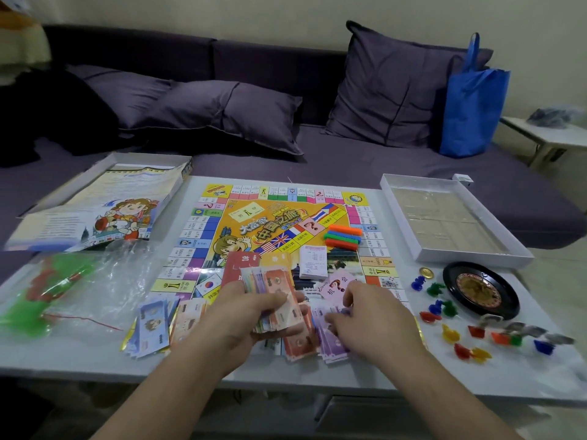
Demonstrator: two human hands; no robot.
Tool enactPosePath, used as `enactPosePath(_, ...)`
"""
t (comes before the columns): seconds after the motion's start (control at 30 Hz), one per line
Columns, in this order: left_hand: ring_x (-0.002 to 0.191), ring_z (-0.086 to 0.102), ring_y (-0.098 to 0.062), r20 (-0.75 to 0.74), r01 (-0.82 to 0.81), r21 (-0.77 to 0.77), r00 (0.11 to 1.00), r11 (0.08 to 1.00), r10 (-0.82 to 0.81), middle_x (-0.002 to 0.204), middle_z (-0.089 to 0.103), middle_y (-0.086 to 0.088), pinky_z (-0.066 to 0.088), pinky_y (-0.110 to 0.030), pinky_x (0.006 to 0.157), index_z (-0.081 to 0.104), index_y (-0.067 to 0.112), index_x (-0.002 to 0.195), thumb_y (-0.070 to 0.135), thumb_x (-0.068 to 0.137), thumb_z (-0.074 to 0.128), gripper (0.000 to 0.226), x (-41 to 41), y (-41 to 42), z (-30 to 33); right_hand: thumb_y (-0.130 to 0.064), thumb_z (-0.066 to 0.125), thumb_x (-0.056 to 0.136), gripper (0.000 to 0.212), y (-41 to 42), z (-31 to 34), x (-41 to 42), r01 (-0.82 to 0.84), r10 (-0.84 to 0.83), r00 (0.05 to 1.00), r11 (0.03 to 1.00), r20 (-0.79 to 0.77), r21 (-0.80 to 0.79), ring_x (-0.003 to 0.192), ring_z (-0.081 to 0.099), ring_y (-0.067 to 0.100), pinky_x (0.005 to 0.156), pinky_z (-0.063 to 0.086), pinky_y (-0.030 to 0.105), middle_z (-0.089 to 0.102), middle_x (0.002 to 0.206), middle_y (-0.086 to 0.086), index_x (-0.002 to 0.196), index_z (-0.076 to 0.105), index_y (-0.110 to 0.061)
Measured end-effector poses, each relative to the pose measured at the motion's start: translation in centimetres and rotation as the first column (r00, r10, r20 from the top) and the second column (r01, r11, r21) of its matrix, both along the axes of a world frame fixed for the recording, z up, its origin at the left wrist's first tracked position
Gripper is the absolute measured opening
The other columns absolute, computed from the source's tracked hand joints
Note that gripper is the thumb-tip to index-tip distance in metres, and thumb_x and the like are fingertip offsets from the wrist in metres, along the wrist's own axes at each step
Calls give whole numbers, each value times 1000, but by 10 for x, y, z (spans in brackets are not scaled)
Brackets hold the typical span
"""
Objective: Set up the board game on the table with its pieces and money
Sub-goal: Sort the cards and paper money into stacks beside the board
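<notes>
Sorting the money is the step in hand, and most of the setup looks done. On the white surface (317,376) the board (286,230) lies unfolded and flat, with the box lid (104,204) off to its left and the empty box tray (444,214) to its right. A crumpled plastic bag (73,290) with green and red bits inside sits at the left, apparently not yet emptied. The roulette wheel (481,290) is out beside the board's right edge, with small coloured pawns (451,331) scattered just in front of it rather than placed on the board. On the board rest a bundle of coloured sticks (343,236), a white card deck (313,261) and a pink card (336,285). The left hand (247,312) grips a fanned stack of banknotes (279,300), thumb on top; the right hand (368,315) has its fingers curled down onto the purple notes (330,341) lying at the board's near edge. More notes (155,325) lie in a loose pile left of the hands, so dealing the money into tidy stacks remains.
</notes>
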State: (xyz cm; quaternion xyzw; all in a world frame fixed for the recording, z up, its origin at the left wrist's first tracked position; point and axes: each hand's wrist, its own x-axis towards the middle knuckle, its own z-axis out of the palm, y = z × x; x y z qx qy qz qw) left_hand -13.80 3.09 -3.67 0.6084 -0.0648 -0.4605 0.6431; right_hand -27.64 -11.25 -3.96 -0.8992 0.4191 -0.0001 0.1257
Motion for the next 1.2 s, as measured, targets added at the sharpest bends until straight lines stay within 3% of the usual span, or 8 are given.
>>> enactPosePath(0.1,95,78,-39,62,9,36,998,999,-11,103,79,-22,60,-61,89,63,-4,120,-6,89,74,34,-2,0,0,-47,67,98,19,-2,1,-1,-47,-9,948,984,318,169,78,63,7,71,58,29,66,85,-10,92,63,-29)
enactPosePath(0.17,93,78,-37,94,35,48,995,998,-40,100,79,-21,60,-58,90,68,-3,116,-1,83,81,35,-6,0,1,-37,69,99,19,-1,5,0,-171,-121,836,869,535,464,73,65,10,66,56,30,70,80,-4,87,69,-22)
enactPosePath(0.23,93,78,-36,120,92,48,988,995,-97,100,79,-19,60,-57,92,72,-1,114,4,80,84,36,-10,0,4,-28,71,98,18,4,10,2,-264,-220,781,732,585,628,73,68,17,63,55,32,73,82,4,89,73,-13)
enactPosePath(0.37,100,77,-37,86,157,26,984,987,-159,107,78,-21,57,-59,98,70,1,118,8,83,82,38,-10,1,3,-17,78,93,9,6,8,6,-222,-213,790,775,575,592,82,77,21,68,65,35,78,87,7,89,73,-11)
enactPosePath(0.53,103,76,-38,89,134,14,987,991,-135,110,78,-21,55,-61,100,64,1,125,4,91,74,35,-6,2,-1,-11,79,91,7,1,12,3,-197,-307,749,743,587,640,73,78,18,53,54,22,78,83,8,90,73,-7)
enactPosePath(0.7,98,77,-39,107,84,14,991,996,-85,105,79,-21,57,-59,96,68,1,119,7,84,80,37,-9,1,1,-14,77,94,4,6,10,5,-212,-267,775,744,573,634,80,79,21,72,66,42,80,86,5,95,77,-11)
enactPosePath(0.87,92,78,-39,113,-29,44,993,999,24,98,79,-22,59,-58,89,69,-2,113,4,85,79,30,-1,3,1,-10,75,95,5,-2,13,4,-150,-315,771,755,554,639,75,79,17,68,66,40,80,82,2,90,76,-11)
enactPosePath(1.2,82,79,-39,115,-194,91,976,977,183,92,80,-19,61,-64,82,71,4,110,10,86,82,27,20,11,-4,-37,79,92,16,17,-8,24,-43,-102,934,919,343,391,74,73,6,62,63,28,71,85,-8,94,65,-30)
